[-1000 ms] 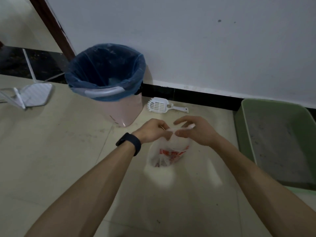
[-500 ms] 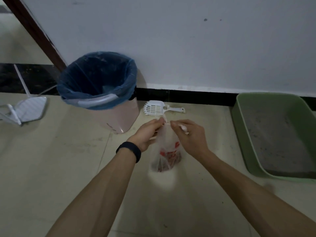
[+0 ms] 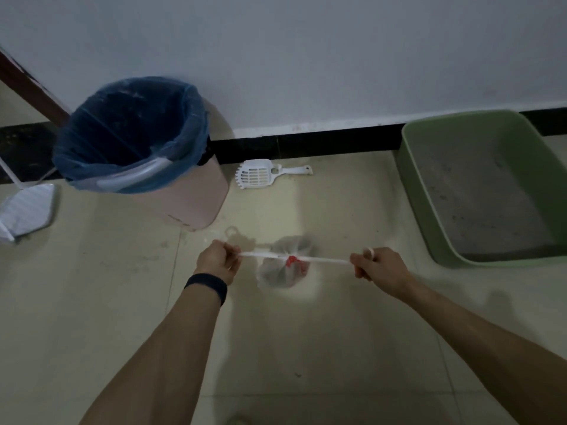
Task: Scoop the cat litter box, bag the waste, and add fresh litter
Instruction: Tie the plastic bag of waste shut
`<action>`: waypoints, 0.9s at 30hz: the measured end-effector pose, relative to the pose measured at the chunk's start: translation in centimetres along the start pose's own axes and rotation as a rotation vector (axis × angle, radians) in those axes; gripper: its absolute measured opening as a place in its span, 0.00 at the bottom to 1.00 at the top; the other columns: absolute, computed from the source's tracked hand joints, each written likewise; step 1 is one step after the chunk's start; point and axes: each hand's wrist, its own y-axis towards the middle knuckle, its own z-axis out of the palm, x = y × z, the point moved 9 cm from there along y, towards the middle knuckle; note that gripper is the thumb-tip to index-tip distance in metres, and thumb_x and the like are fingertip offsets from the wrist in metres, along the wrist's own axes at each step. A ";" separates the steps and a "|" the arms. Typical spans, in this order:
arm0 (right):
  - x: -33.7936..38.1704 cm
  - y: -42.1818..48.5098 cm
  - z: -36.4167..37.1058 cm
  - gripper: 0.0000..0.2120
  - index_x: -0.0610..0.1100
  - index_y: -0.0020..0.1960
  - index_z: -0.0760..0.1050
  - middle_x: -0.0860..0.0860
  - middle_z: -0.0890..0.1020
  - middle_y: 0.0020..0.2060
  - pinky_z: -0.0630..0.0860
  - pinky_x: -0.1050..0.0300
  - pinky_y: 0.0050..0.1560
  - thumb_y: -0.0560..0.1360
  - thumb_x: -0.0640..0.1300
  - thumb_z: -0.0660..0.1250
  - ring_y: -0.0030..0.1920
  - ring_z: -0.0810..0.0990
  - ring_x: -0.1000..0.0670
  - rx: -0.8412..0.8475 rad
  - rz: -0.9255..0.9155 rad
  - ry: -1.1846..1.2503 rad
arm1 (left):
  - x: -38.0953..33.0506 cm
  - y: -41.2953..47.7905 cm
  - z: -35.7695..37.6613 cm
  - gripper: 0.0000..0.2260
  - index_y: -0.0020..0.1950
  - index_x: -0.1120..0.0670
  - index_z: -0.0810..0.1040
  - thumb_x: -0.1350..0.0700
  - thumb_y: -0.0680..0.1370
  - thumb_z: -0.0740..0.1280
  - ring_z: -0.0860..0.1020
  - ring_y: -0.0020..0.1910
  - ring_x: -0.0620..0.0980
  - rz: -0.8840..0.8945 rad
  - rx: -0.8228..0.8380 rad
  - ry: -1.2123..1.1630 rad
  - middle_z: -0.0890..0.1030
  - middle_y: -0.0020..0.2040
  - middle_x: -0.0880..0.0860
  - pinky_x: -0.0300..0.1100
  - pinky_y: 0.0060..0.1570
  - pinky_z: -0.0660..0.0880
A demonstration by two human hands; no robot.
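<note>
- My left hand (image 3: 218,261) is closed in a fist around one handle of the waste bag (image 3: 280,273). My right hand (image 3: 379,269) grips the other handle in the same way.
- The two handles are stretched thin and straight, and the knot sits in the middle, at the red print.
- The bag is between my fists, low over the floor, in front of the pink bin (image 3: 199,197) and well apart from the green litter box (image 3: 412,185). I cannot tell if it touches the tiles.
- I think the main risk is pulling too hard. The plastic is thin, so a handle can snap or the neck can tear, and then the waste falls on the floor.
- If one fist slips, the bag can swing to the other side and hit the floor.
- If I stop too early, the knot can be loose and open when I drop the bag into the bin.
- The white scoop (image 3: 257,174) lies by the wall, between the bin and the box.
- The box holds only a thin grey layer, so I judge that fresh litter is not yet added.
</note>
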 end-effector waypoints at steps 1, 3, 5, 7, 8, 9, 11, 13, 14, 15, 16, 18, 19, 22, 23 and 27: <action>-1.0 -0.1 0.1 0.20 0.46 0.29 0.82 0.51 0.81 0.26 0.72 0.60 0.35 0.77 0.51 0.66 0.30 0.79 0.51 0.012 0.026 -0.026 | 0.5 0.4 -0.5 0.11 0.40 0.59 0.71 0.67 0.79 0.55 0.78 0.38 0.49 -0.002 -0.017 0.027 0.77 0.39 0.56 0.42 0.39 0.76; -2.2 0.0 0.3 0.19 0.46 0.30 0.82 0.50 0.82 0.27 0.75 0.59 0.37 0.77 0.51 0.67 0.33 0.81 0.49 0.006 0.085 -0.008 | 1.0 0.9 -0.8 0.12 0.39 0.59 0.70 0.66 0.80 0.54 0.79 0.41 0.48 -0.001 -0.022 0.033 0.79 0.42 0.56 0.40 0.36 0.76; -2.0 0.3 1.2 0.18 0.44 0.31 0.82 0.45 0.84 0.31 0.79 0.52 0.44 0.76 0.50 0.68 0.34 0.82 0.46 -0.053 0.150 0.195 | 0.6 1.6 -0.8 0.13 0.40 0.57 0.71 0.62 0.83 0.53 0.78 0.38 0.47 0.035 -0.025 -0.005 0.80 0.48 0.56 0.38 0.35 0.74; -0.8 0.9 2.3 0.15 0.41 0.36 0.80 0.41 0.84 0.38 0.80 0.49 0.44 0.77 0.49 0.67 0.34 0.80 0.46 -0.137 0.211 0.633 | -0.2 1.9 -0.1 0.13 0.51 0.57 0.75 0.55 0.85 0.53 0.77 0.39 0.47 0.093 0.009 -0.056 0.80 0.55 0.52 0.38 0.40 0.75; 0.2 1.0 3.3 0.14 0.41 0.40 0.79 0.41 0.83 0.41 0.80 0.50 0.42 0.78 0.50 0.67 0.35 0.80 0.47 -0.136 0.237 0.850 | -0.4 1.7 0.3 0.15 0.61 0.56 0.74 0.50 0.85 0.53 0.79 0.45 0.48 0.109 0.041 -0.068 0.80 0.58 0.51 0.40 0.47 0.76; 1.1 0.9 4.4 0.15 0.41 0.45 0.78 0.43 0.83 0.44 0.79 0.52 0.40 0.77 0.54 0.67 0.37 0.80 0.47 -0.107 0.262 1.002 | -0.3 1.4 0.7 0.19 0.69 0.54 0.71 0.45 0.85 0.52 0.78 0.52 0.50 0.113 0.069 -0.058 0.78 0.60 0.51 0.43 0.56 0.75; 1.5 0.4 7.1 0.21 0.44 0.53 0.76 0.46 0.81 0.49 0.76 0.54 0.38 0.75 0.62 0.68 0.40 0.80 0.47 -0.051 0.345 1.098 | 0.6 0.4 1.1 0.29 0.75 0.54 0.65 0.36 0.82 0.50 0.74 0.63 0.54 0.108 0.100 0.011 0.75 0.62 0.54 0.50 0.66 0.70; 0.5 -0.9 9.3 0.25 0.45 0.54 0.74 0.47 0.78 0.47 0.74 0.55 0.35 0.72 0.66 0.69 0.38 0.78 0.49 -0.057 0.383 1.034 | 2.2 -0.3 1.0 0.33 0.77 0.54 0.62 0.33 0.80 0.51 0.71 0.68 0.57 0.072 0.103 0.077 0.72 0.67 0.55 0.54 0.68 0.67; -0.1 -1.5 10.4 0.28 0.45 0.55 0.74 0.48 0.77 0.45 0.73 0.57 0.33 0.70 0.67 0.70 0.36 0.77 0.51 -0.053 0.374 0.994 | 3.0 -0.3 1.2 0.31 0.76 0.55 0.62 0.35 0.81 0.54 0.70 0.68 0.57 0.037 0.119 0.088 0.71 0.70 0.55 0.55 0.68 0.67; -0.4 -1.9 11.4 0.30 0.46 0.57 0.74 0.48 0.77 0.45 0.73 0.57 0.34 0.68 0.68 0.70 0.36 0.77 0.52 -0.048 0.336 0.921 | 3.9 -0.5 1.6 0.30 0.76 0.55 0.64 0.37 0.80 0.56 0.70 0.68 0.57 -0.003 0.137 0.102 0.70 0.71 0.55 0.55 0.67 0.67; -0.4 -2.3 11.8 0.32 0.47 0.62 0.73 0.49 0.78 0.48 0.74 0.57 0.37 0.68 0.68 0.70 0.38 0.78 0.52 -0.058 0.270 0.797 | 4.6 -0.5 2.0 0.29 0.75 0.54 0.66 0.38 0.80 0.58 0.70 0.69 0.56 -0.027 0.158 0.129 0.70 0.72 0.55 0.54 0.67 0.66; 0.9 -2.5 11.4 0.23 0.50 0.66 0.72 0.50 0.76 0.53 0.74 0.59 0.47 0.75 0.60 0.67 0.44 0.79 0.52 -0.144 0.098 0.510 | 5.0 -0.8 3.1 0.27 0.75 0.53 0.67 0.40 0.80 0.59 0.67 0.71 0.53 0.033 0.189 0.273 0.69 0.73 0.53 0.52 0.70 0.63; 1.9 -2.5 10.9 0.20 0.47 0.67 0.73 0.50 0.74 0.54 0.71 0.61 0.50 0.79 0.55 0.64 0.46 0.78 0.52 -0.194 0.031 0.426 | 4.7 -0.9 3.7 0.25 0.75 0.53 0.68 0.41 0.81 0.59 0.67 0.71 0.52 0.098 0.185 0.362 0.70 0.72 0.51 0.49 0.70 0.62; 4.6 -1.4 9.8 0.15 0.43 0.64 0.76 0.50 0.70 0.55 0.69 0.63 0.57 0.82 0.48 0.60 0.52 0.77 0.49 -0.269 -0.051 0.373 | 3.2 -1.1 5.5 0.12 0.56 0.53 0.79 0.48 0.82 0.61 0.74 0.56 0.51 0.334 0.181 0.587 0.79 0.51 0.47 0.41 0.56 0.68; 5.3 -0.8 9.6 0.13 0.43 0.62 0.77 0.50 0.71 0.55 0.69 0.62 0.58 0.82 0.47 0.60 0.53 0.77 0.48 -0.280 -0.069 0.363 | 2.9 -1.0 6.0 0.12 0.51 0.54 0.79 0.49 0.82 0.61 0.76 0.52 0.52 0.396 0.187 0.630 0.80 0.46 0.49 0.41 0.54 0.70; 6.9 1.3 8.7 0.11 0.45 0.56 0.81 0.49 0.80 0.54 0.69 0.66 0.54 0.80 0.48 0.64 0.52 0.79 0.51 -0.329 -0.065 0.361 | 1.5 -1.3 6.5 0.14 0.55 0.50 0.83 0.44 0.81 0.63 0.79 0.50 0.46 0.604 0.112 0.734 0.84 0.52 0.48 0.37 0.53 0.73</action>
